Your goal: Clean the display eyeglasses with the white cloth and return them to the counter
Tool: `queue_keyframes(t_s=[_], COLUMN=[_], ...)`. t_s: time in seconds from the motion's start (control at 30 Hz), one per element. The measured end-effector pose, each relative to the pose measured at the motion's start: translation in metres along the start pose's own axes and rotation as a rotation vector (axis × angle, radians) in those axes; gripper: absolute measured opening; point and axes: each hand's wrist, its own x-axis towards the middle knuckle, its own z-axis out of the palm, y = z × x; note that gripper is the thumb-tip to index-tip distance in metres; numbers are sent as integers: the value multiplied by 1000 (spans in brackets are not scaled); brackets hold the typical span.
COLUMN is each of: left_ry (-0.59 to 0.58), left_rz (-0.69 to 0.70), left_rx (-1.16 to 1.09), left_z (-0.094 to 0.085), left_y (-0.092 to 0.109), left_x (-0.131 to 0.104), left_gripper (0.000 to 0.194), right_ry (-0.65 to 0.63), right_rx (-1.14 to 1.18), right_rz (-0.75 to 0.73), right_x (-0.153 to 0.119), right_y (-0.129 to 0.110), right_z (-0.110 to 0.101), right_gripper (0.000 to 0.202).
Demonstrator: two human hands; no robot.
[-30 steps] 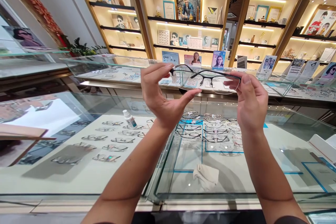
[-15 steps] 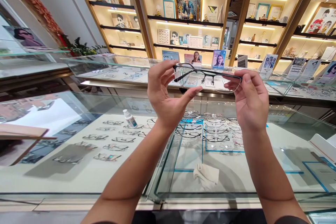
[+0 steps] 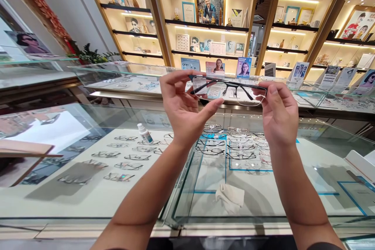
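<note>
The eyeglasses (image 3: pixel 231 83) have 2 glossy, smooth lenses (image 3: pixel 215 90) – the cloth (image 3: pixel 230 196) looks matt, the counter (image 3: pixel 263 199) is shiny glass.

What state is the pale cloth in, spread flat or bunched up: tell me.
Bunched up, not spread flat: the cloth shows raised folds and shadowed creases in its crumpled surface.

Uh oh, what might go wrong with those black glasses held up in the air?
The black glasses could slip and hit the glass counter, as the right hand only pinches one end. The left hand has its thumb spread close by in this view, so it might smudge a lens if it touched.
</note>
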Motion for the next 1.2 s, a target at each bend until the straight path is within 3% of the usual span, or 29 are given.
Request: queue_keyframes(t_s=[0.3,0.63,0.83,0.9,1.0,1.1,1.2], left_ry=[-7,80,85,66,-27,-160,-287], left_rz=[-42,-15,-56,-153,-419,-744,-963], left_rx=[13,33,44,-46,-292,-522,-672], left_z=[0,3,1,-1,-3,-1,2], left_y=[-5,13,9,5,3,11,23], left_x=[-7,-13,-13,-10,-4,3,5], left_gripper=[85,77,80,76,64,55,50], right_ry=[-23,-40,-66,-76,-137,-242,-313], right_rx=[58,113,138,105,-7,-139,-237], right_rz=[86,218,245,164,-46,-212,-298], right_x=[2,3,3,3,3,0,-3], right_y=[7,14,18,16,8,-3,-9], right_z=[-1,3,5,4,0,-2,0], right_gripper=[37,38,35,38,48,60,54])
